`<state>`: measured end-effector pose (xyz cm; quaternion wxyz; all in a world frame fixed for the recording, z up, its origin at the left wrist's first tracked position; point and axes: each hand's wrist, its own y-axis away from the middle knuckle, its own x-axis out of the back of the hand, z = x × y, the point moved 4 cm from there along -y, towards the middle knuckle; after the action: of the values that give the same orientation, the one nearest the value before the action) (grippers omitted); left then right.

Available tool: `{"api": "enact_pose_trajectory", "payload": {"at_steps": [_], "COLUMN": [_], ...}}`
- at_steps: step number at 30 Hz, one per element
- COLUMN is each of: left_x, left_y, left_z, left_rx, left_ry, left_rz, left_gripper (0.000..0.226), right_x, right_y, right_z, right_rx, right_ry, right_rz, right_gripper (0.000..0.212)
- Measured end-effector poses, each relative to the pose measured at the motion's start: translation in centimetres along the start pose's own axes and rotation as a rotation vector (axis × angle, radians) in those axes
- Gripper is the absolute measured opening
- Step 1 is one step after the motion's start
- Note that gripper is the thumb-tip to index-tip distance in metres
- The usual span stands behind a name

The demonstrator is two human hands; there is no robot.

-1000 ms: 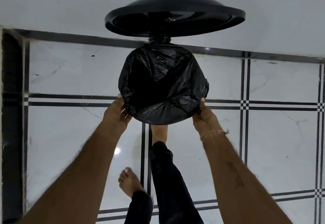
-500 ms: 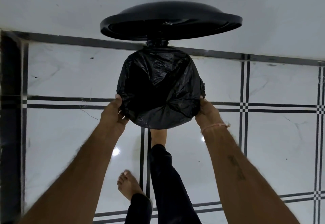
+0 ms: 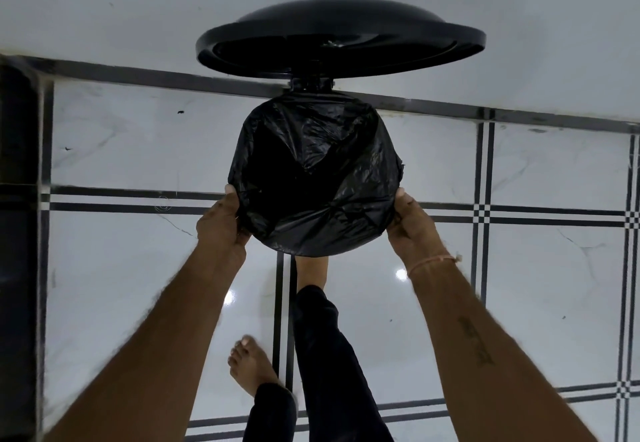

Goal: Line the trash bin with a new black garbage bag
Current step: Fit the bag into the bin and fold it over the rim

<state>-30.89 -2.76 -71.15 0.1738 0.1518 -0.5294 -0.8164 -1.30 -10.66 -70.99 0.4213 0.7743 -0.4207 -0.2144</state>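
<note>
Glossy white marble-look floor tiles [image 3: 554,268], veined in grey and crossed by thin black double lines with small checkered crossings, fill the view beneath a plain pale wall [image 3: 121,1]. Against that wall stands the round trash bin [image 3: 313,251], its mouth wholly covered by a crinkled, shiny black garbage bag [image 3: 317,178] whose thin plastic is folded over the rim and gathers in creases toward the near edge. Behind it the bin's domed black plastic lid [image 3: 341,39] stands raised on its hinge [image 3: 311,84], smooth and disc-shaped, its hollow underside toward the camera.

On the bin's left side the left hand [image 3: 220,221] curls its fingers around the bag-covered rim, thumb laid along the plastic. Opposite it the right hand [image 3: 410,221] grips the other side of the rim in the same way, thumb pressed to the bag; a thin pale thread band [image 3: 434,261] circles that wrist.

Directly below the bin, a bare foot [image 3: 311,270] in a dark trouser leg [image 3: 329,365] reaches to the bin's base; its toes are hidden under the bag. Further back, the other bare foot [image 3: 251,365] rests flat on the tile.
</note>
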Motion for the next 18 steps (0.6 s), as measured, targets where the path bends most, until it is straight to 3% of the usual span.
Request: {"api": "enact_pose_trajectory", "payload": {"at_steps": [2, 5, 9, 13, 18], "left_x": [0.1, 0.4, 0.1, -0.3, -1.6], "left_y": [-0.2, 0.1, 1.0, 0.8, 0.9], "left_z": [0.1, 0.1, 0.6, 1.0, 0.8], "left_rx": [-0.005, -0.048, -0.161, -0.063, -0.035], "left_ry": [-0.011, -0.070, -0.139, -0.161, -0.239], "left_rz": [0.020, 0.038, 0.037, 0.029, 0.027], "left_gripper": [0.018, 0.015, 0.023, 0.032, 0.052], "right_x": [0.1, 0.0, -1.0, -1.7, -2.2], "right_y": [-0.2, 0.9, 0.9, 0.6, 0.9], "right_z": [0.1, -0.3, -0.7, -1.1, -1.8], "right_rx": [0.035, 0.045, -0.009, -0.161, -0.192], "right_ry": [0.019, 0.021, 0.041, 0.080, 0.286], "right_rz": [0.027, 0.098, 0.087, 0.037, 0.070], "right_gripper": [0.034, 0.013, 0.022, 0.042, 0.039]}}
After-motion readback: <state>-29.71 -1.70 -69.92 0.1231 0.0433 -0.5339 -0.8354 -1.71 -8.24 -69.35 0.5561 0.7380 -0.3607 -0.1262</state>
